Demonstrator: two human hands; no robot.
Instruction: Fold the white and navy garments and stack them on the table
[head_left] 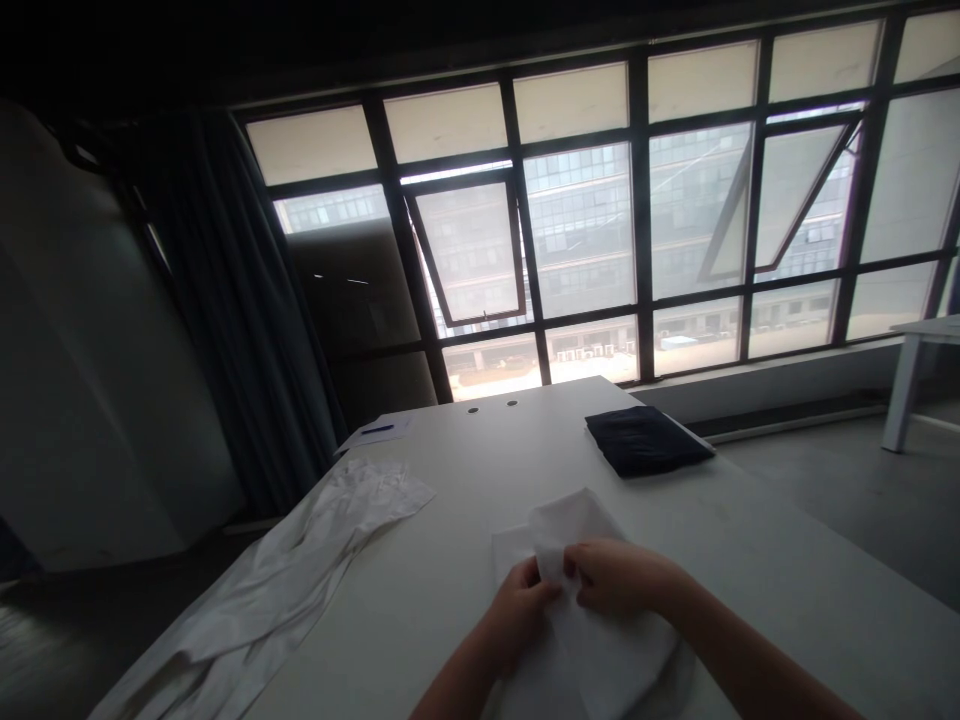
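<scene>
A white cloth [581, 515], partly folded, lies on the white table at the lower middle of the head view. My left hand [523, 612] pinches it from the left, thumb and fingers pressed together on the fabric. Close beside it, my right hand [615, 577] grips the same cloth with curled fingers. One layer of the cloth stands up a little above the hands. Its lower part spreads under my forearms, which hide some of it. Whether it is a garment I cannot tell.
Along the table's [465, 465] left edge lies a crumpled white fabric [300, 570]. A folded dark cloth [645, 440] sits at the right edge. Paper [397, 424] with a blue pen [377, 429] is at the far left corner. Behind are windows and a dark curtain [240, 320].
</scene>
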